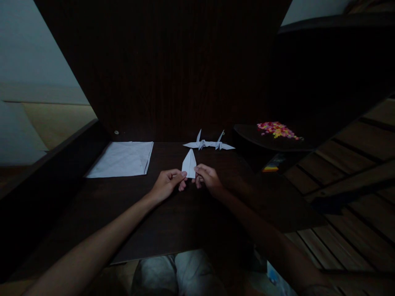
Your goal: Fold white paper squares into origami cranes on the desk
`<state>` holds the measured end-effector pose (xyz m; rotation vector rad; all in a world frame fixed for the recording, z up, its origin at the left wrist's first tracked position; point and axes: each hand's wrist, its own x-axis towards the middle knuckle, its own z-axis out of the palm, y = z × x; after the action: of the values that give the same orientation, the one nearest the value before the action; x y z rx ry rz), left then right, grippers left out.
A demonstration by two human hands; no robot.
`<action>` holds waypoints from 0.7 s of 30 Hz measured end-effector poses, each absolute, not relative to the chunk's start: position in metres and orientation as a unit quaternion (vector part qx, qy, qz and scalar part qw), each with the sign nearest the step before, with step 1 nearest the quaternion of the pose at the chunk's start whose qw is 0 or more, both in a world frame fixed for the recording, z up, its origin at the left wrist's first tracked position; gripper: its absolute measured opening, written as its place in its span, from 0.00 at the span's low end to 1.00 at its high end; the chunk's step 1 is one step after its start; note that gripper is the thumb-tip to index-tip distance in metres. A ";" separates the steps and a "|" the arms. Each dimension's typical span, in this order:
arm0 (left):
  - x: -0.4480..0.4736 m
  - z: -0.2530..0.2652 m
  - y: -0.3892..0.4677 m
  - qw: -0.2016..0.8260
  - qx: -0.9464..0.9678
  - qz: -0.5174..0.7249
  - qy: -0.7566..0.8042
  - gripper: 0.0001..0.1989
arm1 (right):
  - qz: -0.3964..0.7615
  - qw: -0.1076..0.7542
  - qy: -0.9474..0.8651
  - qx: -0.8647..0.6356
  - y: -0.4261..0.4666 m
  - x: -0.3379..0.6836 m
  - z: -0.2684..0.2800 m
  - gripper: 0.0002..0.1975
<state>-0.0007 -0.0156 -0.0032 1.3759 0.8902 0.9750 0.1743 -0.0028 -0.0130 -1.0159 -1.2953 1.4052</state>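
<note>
A small white folded paper (189, 163), pointed at the top with a crease down its middle, is held up between both hands. My left hand (169, 182) pinches its lower left edge, thumb on the front. On the lower right edge, my right hand (209, 177) pinches it in the same way; the fingers behind the paper are partly hidden. Just beyond its tip, two white origami cranes (210, 144) stand side by side against the back panel. To the left lies a stack of white paper sheets (121, 159).
The dark wooden desk (148, 230) has a tall back panel (173, 74) and a raised left side edge (49, 181). On a curved shelf at right sits a heap of small pink, red and yellow pieces (279, 130). Wooden slats (348, 164) show at far right.
</note>
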 end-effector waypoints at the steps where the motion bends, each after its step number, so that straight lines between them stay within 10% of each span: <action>1: -0.001 -0.002 -0.015 0.569 0.597 0.417 0.382 0.17 | 0.571 0.465 -0.536 -0.413 -0.004 0.174 -0.013 0.15; 21: -0.001 0.005 -0.015 0.579 0.604 0.416 0.356 0.14 | 0.569 0.426 -0.617 -0.338 -0.012 0.175 -0.010 0.15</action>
<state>-0.0006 -0.0151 0.0045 1.4120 0.8317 0.9737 0.1750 -0.0123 -0.0100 -0.8437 -1.5425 1.4232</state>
